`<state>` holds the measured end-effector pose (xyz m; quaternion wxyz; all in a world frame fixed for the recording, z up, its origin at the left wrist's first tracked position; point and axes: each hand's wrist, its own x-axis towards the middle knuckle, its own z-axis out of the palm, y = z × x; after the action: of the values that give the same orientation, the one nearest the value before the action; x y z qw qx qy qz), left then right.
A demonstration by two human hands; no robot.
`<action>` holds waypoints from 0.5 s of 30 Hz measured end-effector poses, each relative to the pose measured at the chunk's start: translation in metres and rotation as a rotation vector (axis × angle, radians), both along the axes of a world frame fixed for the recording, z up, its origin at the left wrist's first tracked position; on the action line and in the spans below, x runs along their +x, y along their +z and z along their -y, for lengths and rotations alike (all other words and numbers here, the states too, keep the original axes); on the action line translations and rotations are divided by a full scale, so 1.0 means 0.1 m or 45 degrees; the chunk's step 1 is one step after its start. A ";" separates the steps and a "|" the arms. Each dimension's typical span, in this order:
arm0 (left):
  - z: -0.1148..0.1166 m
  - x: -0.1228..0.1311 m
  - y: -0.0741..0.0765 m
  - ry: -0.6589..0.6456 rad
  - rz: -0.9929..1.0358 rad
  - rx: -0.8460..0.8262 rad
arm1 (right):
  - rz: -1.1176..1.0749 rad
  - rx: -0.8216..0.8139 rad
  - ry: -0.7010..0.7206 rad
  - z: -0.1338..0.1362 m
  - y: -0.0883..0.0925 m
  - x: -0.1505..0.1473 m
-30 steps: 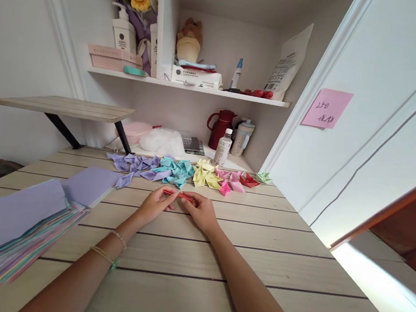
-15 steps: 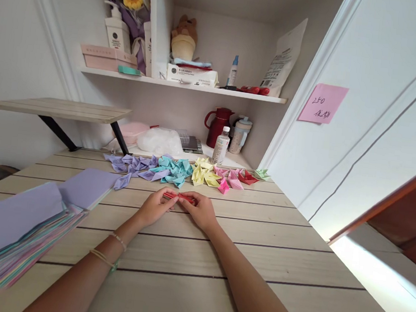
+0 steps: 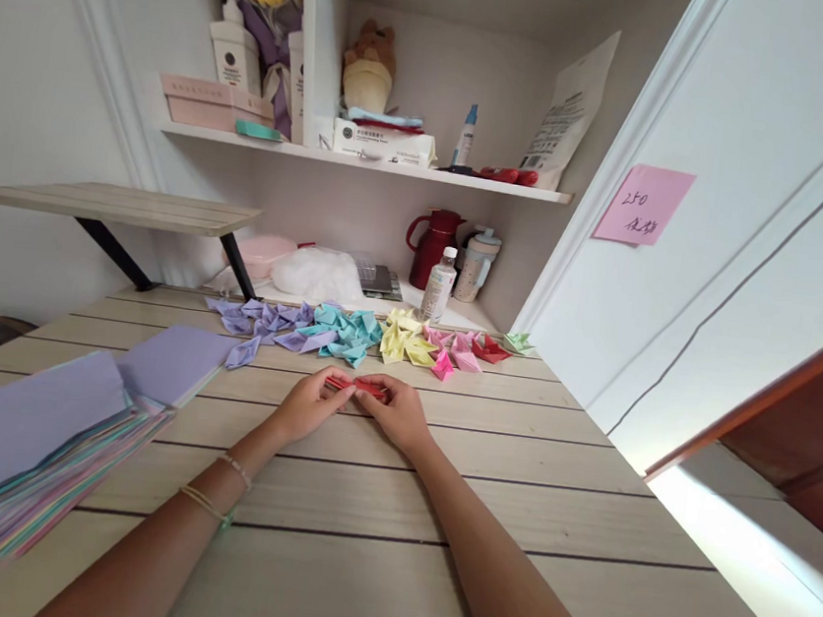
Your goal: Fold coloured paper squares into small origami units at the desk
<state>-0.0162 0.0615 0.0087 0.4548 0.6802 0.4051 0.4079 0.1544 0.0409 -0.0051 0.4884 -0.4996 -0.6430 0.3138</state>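
Between my two hands is a small folded piece of red paper (image 3: pixel 359 387), held low over the table. My left hand (image 3: pixel 311 404) pinches its left end, and my right hand (image 3: pixel 398 412) grips its right end, with the thumbs almost touching in the middle. Fingers cover much of the paper, so its full shape is hidden. Just beyond my hands lies a row of folded paper pieces: purple (image 3: pixel 272 320), teal (image 3: pixel 349 334), yellow (image 3: pixel 406 340), pink (image 3: pixel 458 347), red (image 3: pixel 490 348) and pale green (image 3: pixel 519 343).
Stacks of coloured paper (image 3: pixel 19 422) lie at the left, purple sheets on top. A small raised wooden shelf (image 3: pixel 118 204) stands behind them. At the back are a plastic bottle (image 3: pixel 439 287), a red jug (image 3: pixel 435 242) and a tumbler (image 3: pixel 477 264). A pink note (image 3: pixel 644 206) hangs on the wall.
The view has shifted very slightly. Both hands stay in the same place on the red paper, and slightly more of its red surface shows between them.
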 end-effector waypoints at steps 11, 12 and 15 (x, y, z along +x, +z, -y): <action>-0.05 -0.02 -0.07 -0.005 -0.039 0.043 | 0.022 0.000 0.015 0.02 0.03 -0.01; -0.05 -0.02 -0.07 -0.005 -0.053 0.053 | 0.027 0.001 0.015 0.01 0.02 -0.01; -0.05 -0.02 -0.07 -0.007 -0.106 0.077 | 0.038 0.009 0.010 0.01 0.01 0.00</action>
<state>-0.0185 0.0665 0.0017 0.4180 0.7110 0.4095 0.3901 0.1539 0.0403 -0.0041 0.4792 -0.5001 -0.6531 0.3061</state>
